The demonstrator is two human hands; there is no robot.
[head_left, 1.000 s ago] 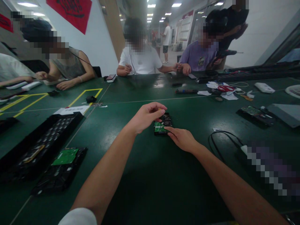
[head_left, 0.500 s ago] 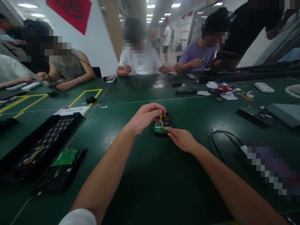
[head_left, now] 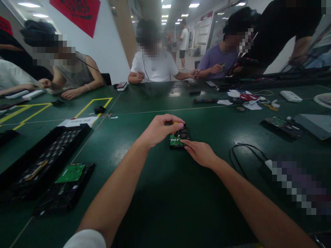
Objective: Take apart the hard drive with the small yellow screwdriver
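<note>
A small black hard drive with a green circuit board on top lies on the green table in front of me. My left hand is closed in a pinch around a small yellow-handled screwdriver held upright over the board. My right hand rests on the table with its fingertips pressed against the drive's near right corner, fingers close together.
A black tray and another drive with a green board lie at the left. A black cable and a further drive are at the right. Several people sit or stand along the far side, with papers and tools near them.
My left hand has shifted slightly over the drive with the screwdriver. My right hand stays in place. A standing person at the far right has leaned in over the table.
</note>
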